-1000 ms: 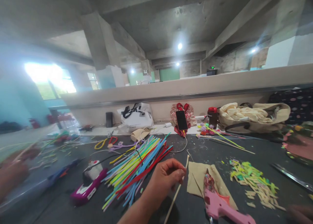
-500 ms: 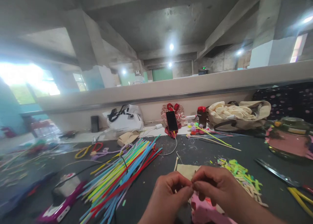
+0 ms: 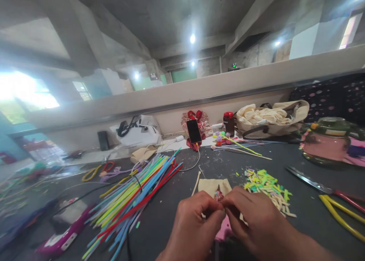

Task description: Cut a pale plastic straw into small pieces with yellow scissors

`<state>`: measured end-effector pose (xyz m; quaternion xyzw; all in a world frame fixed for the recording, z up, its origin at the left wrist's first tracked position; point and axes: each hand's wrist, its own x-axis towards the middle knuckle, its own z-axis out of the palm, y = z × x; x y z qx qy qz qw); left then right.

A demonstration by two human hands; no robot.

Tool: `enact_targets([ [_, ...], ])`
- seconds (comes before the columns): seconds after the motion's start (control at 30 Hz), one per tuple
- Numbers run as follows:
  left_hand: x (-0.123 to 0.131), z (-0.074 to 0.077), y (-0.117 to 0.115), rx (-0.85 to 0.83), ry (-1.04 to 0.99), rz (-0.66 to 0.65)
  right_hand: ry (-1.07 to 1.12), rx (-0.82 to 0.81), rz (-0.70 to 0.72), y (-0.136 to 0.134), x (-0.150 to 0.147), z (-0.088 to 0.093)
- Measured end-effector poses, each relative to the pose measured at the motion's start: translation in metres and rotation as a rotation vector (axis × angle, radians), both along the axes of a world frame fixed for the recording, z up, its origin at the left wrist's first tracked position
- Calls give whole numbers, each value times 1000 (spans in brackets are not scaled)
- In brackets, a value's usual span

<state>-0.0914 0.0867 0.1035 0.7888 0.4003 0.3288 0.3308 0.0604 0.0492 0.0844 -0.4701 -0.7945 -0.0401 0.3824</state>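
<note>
My left hand (image 3: 198, 225) and my right hand (image 3: 251, 215) meet at the lower centre of the head view, their fingertips pinched together. Whatever lies between the fingertips is too small and covered to name. Just beyond them, a small reddish patterned piece (image 3: 218, 195) with a dark tip shows over a beige cloth (image 3: 209, 184). Pink material (image 3: 224, 230) is partly visible below the hands. A heap of short green, yellow and cream pieces (image 3: 265, 185) lies right of the cloth. Left of my hands is a bundle of long coloured strips (image 3: 142, 196).
Scissors with yellow and red handles (image 3: 327, 190) lie at the right, near a green-lidded jar (image 3: 327, 143). A propped phone (image 3: 194, 132) with a cable, a red-capped bottle (image 3: 228, 124) and bags stand along the back. A purple device (image 3: 64, 238) is at the lower left.
The view has tilted down and shifted slightly right. My hands have moved a little nearer, and more of the beige cloth and the reddish piece now show.
</note>
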Motion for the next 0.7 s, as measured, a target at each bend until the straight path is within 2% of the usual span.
enact_targets([
  [0.2,-1,1,-16,-23,-26,10,-18,82,1,-13,-1,5],
  [0.4,-4,1,-31,18,-56,-90,88,38,15,-29,-1,4],
  [0.6,3,-9,-42,-47,-145,-83,254,-232,-44,-39,4,-1],
  [0.7,11,-15,-44,-143,-227,-58,477,-475,-32,-41,8,0],
])
